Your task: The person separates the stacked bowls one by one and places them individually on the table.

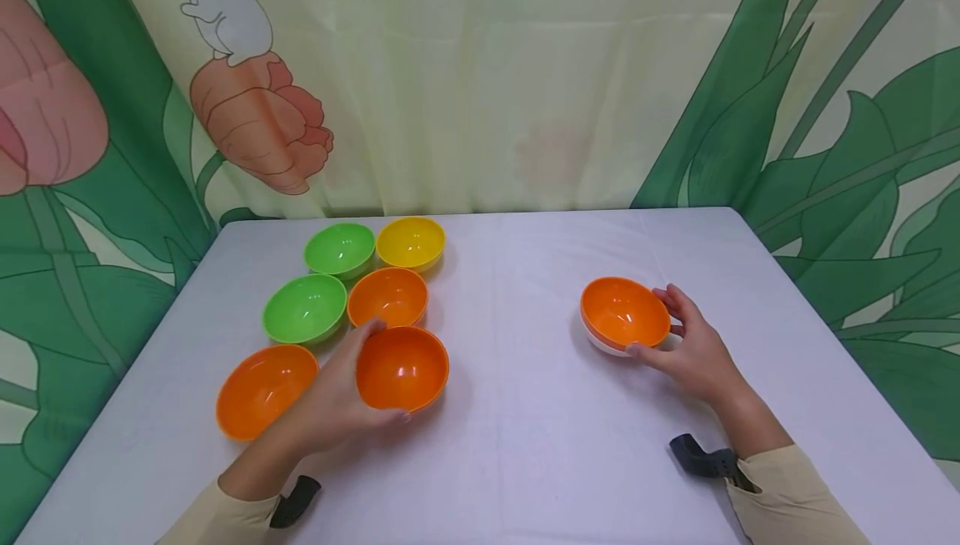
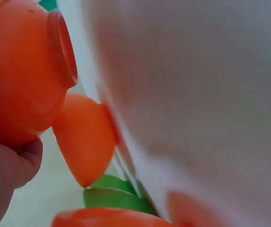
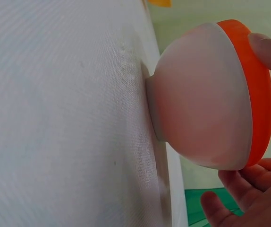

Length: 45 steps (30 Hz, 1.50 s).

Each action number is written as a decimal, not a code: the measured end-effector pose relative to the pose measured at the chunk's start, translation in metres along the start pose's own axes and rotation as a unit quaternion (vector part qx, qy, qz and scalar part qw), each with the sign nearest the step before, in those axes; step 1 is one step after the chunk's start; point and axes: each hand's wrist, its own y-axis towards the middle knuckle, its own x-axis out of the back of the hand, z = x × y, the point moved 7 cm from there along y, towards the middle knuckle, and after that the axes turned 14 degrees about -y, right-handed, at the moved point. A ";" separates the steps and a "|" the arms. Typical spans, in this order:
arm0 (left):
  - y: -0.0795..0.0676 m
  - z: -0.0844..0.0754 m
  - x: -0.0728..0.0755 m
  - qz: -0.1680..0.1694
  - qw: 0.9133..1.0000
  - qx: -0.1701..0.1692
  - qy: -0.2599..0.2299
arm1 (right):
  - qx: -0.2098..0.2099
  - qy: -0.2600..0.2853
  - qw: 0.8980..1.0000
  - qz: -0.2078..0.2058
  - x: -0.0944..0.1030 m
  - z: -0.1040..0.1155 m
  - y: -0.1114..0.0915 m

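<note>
My left hand (image 1: 341, 399) grips an orange bowl (image 1: 402, 368) by its side, thumb near and fingers far. In the left wrist view that bowl's foot (image 2: 68, 49) is off the tabletop. On the right, my right hand (image 1: 693, 352) holds the rim of another orange bowl (image 1: 624, 312). This one sits nested inside a white bowl (image 3: 201, 97), whose foot rests on or just at the cloth. The thumb (image 3: 270, 53) lies against the orange rim in the right wrist view, with fingers on the opposite side.
Left of centre stand two green bowls (image 1: 340, 251) (image 1: 305, 309), a yellow bowl (image 1: 410, 243), an orange bowl (image 1: 388, 297) behind the held one, and an orange bowl (image 1: 264, 391) beside my left forearm. A white cloth (image 1: 517, 445) covers the table; a printed curtain (image 1: 480, 78) hangs behind.
</note>
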 end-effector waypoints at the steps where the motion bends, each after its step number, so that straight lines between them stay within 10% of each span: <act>1: -0.001 0.001 0.001 -0.001 1.000 0.002 0.000 | -0.001 0.000 1.000 0.001 0.000 0.000 0.000; 13: -0.011 0.018 0.006 -0.004 0.999 0.045 0.013 | 0.002 0.002 1.000 0.001 -0.001 -0.002 0.000; 45: -0.012 0.006 0.020 0.042 0.991 0.010 0.127 | 0.006 0.004 1.000 0.002 0.000 0.000 0.000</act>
